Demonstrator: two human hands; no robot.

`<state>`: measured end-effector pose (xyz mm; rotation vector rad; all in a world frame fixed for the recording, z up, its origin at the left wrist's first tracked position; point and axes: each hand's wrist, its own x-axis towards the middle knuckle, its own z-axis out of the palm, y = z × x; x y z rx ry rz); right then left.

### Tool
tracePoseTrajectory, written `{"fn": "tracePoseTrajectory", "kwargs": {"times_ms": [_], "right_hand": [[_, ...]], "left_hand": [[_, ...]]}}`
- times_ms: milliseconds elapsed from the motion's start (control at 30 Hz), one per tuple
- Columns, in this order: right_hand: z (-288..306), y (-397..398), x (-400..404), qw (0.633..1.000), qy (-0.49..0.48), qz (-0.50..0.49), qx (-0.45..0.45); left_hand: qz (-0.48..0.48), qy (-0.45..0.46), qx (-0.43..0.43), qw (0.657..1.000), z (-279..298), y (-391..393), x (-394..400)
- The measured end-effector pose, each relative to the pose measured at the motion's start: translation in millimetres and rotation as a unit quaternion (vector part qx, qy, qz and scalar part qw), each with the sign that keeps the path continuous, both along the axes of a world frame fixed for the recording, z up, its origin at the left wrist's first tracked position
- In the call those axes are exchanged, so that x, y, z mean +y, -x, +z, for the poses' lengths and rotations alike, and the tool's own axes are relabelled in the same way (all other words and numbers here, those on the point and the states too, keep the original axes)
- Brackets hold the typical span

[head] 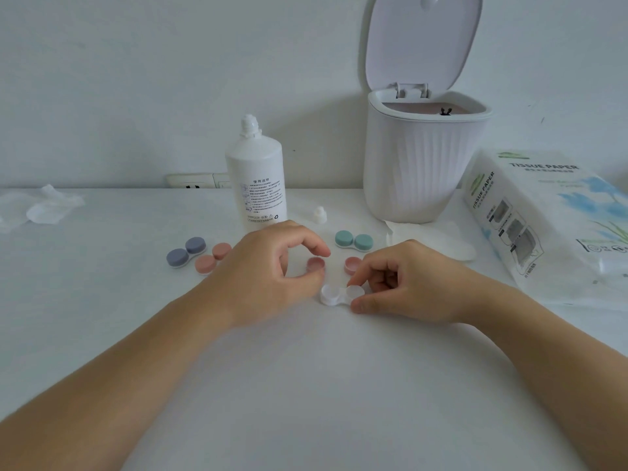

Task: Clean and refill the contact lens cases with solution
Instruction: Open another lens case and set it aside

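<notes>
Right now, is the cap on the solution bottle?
No, the solution bottle stands with its nozzle bare, and its small white cap sits on the table beside it.

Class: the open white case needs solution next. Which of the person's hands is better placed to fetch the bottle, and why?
Probably the left hand: the solution bottle stands just behind it, uncapped, while the right hand pinches the white case, steadying it.
</notes>
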<state>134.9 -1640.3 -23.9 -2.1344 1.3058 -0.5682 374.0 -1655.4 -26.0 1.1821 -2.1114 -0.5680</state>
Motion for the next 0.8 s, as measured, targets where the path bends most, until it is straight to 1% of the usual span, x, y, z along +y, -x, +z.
{"fn": "tracePoseTrajectory", "kwargs": {"times_ms": [100, 167, 267, 800], "right_hand": [[0.7, 1.0, 0.9, 1.0, -0.001, -0.001, -0.011], [1.1, 2.0, 1.6, 1.0, -0.011, -0.005, -0.024], [1.7, 3.7, 1.8, 0.999, -0.024, -0.007, -0.039], [6.0, 6.4, 3.2, 0.997, -0.03, -0.008, -0.073]], "left_hand": [[-0.058, -0.015, -0.013, 0.998, 5.7, -0.1, 3.7], [-0.069, -0.025, -0.019, 0.997, 5.8, 0.2, 4.0], [-0.07, -0.033, -0.025, 0.997, 4.4, 2.1, 3.6], [-0.062, -0.057, -0.013, 0.996, 0.3, 3.9, 0.1]]}}
